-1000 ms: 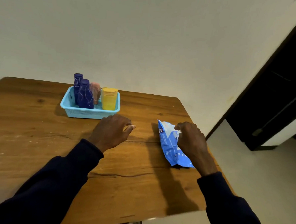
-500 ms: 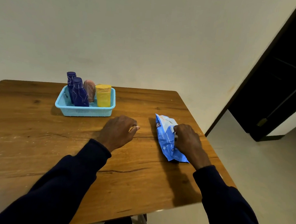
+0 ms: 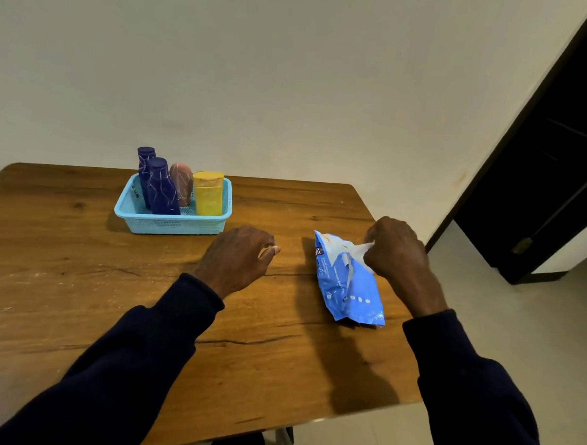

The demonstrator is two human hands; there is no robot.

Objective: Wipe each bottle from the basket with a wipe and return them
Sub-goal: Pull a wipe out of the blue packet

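A light blue basket (image 3: 169,224) stands at the back of the wooden table (image 3: 77,296). It holds two dark blue bottles (image 3: 161,191), a pink bottle (image 3: 182,182) and a yellow bottle (image 3: 208,194), all upright. A blue wipes pack (image 3: 346,286) lies near the table's right edge. My right hand (image 3: 397,253) pinches a white wipe (image 3: 360,251) that sticks out of the pack's top. My left hand (image 3: 239,257) hovers over the table between basket and pack, its fingers loosely curled and holding nothing.
A pale wall rises behind the table. A dark doorway (image 3: 553,168) stands at the right over a light tiled floor (image 3: 517,336). The table's right and front edges lie close to the pack and my arms.
My right hand has lifted off the pack, and a white wipe now shows between its fingers. My left hand has stayed between the basket and the pack.
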